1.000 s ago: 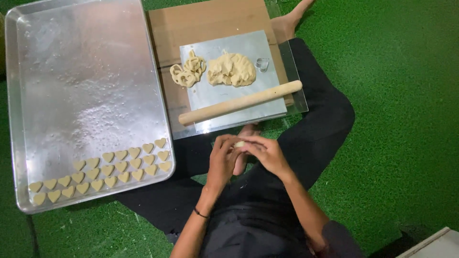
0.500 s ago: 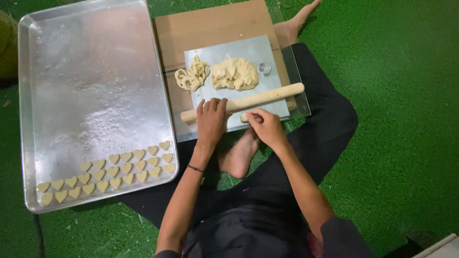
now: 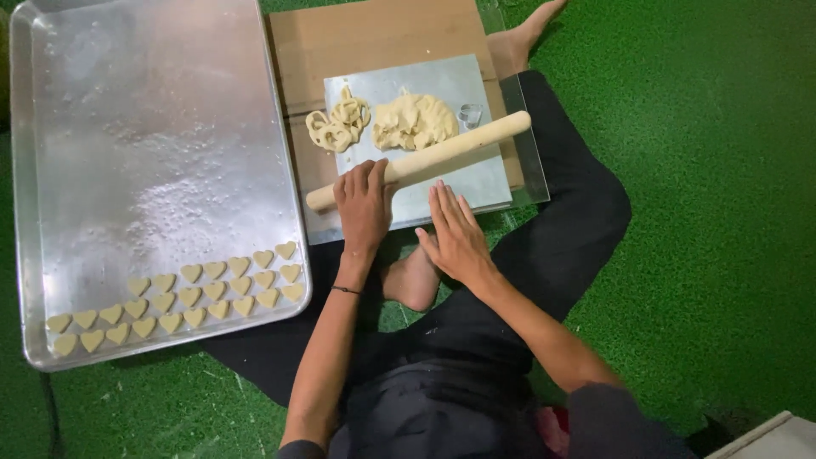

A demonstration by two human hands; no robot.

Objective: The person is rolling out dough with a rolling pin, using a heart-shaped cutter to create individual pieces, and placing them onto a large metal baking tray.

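**Hands at the rolling pin over the dough sheet**

I see no packages, labels or signs here. My left hand (image 3: 364, 204) lies over the near end of the wooden rolling pin (image 3: 418, 161), fingers curved loosely on it. My right hand (image 3: 457, 235) is flat and released, fingers straight, resting at the near edge of the metal sheet (image 3: 476, 183), just below the pin and apart from it. The pin lies slanted across that sheet, beside a lump of dough (image 3: 413, 120) and a tangle of dough scraps (image 3: 338, 125). A small clear cutter (image 3: 469, 114) sits right of the lump; I cannot make out its shape. The sheet rests on a wooden board (image 3: 374, 38). To the left, a big metal tray (image 3: 127, 127) holds rows of heart-shaped cut-outs (image 3: 195, 293) at its near edge. Everything sits on green turf-like flooring (image 3: 705, 170). A pale object at the lower right corner is cut off.
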